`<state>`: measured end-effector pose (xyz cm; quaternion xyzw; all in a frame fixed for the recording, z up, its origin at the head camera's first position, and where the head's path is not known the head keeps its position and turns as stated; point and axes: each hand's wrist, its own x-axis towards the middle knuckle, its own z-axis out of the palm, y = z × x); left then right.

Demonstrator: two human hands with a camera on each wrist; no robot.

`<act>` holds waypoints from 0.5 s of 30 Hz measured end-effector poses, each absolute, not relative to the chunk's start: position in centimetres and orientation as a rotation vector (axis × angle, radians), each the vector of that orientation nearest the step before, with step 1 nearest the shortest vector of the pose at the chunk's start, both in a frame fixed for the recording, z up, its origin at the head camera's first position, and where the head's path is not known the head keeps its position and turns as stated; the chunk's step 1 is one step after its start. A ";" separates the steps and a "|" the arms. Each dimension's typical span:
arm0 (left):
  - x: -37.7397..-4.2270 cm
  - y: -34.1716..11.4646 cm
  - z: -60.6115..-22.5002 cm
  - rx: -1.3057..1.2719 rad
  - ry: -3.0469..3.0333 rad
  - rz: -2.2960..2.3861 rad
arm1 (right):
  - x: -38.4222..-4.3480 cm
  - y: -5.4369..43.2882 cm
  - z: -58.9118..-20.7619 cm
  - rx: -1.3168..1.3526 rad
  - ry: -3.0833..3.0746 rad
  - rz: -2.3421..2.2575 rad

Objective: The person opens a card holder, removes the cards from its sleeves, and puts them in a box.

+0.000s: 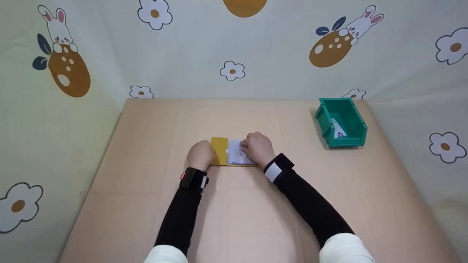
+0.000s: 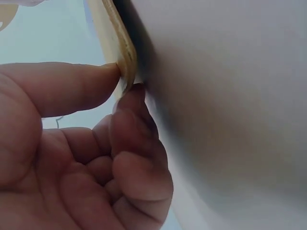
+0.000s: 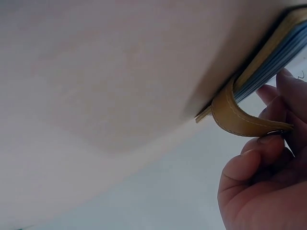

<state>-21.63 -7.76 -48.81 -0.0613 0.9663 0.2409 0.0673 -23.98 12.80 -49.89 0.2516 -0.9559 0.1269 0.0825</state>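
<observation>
A yellow card holder point(image 1: 219, 150) with a stitched edge lies spread on the table, its white pages point(image 1: 234, 151) on the right half. My left hand point(image 1: 201, 155) pinches the left cover's edge between thumb and fingers; the left wrist view shows the cover edge point(image 2: 125, 52) at the thumb tip. On the right half, my right hand point(image 1: 259, 148) has its fingers curled at a white page with dark print, seemingly pinching it. A strap point(image 3: 240, 120) with a metal snap bends from the holder against the right fingers. The exact fingertip contact is partly hidden.
A green bin point(image 1: 347, 141) stands at the back right of the brown table point(image 1: 153, 124), with a white printed piece point(image 1: 338, 128) inside. A patterned cloth point(image 1: 197, 47) hangs behind and along both sides.
</observation>
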 end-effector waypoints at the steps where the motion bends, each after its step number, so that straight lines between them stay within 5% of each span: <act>1: -21.6 -7.7 -48.7 -0.189 2.921 0.717 | -24.0 12.8 -49.9 0.753 -2.854 0.379; 15: -20.8 -3.9 -46.1 -0.028 3.076 0.708 | -24.0 12.9 -50.1 0.789 -2.804 0.414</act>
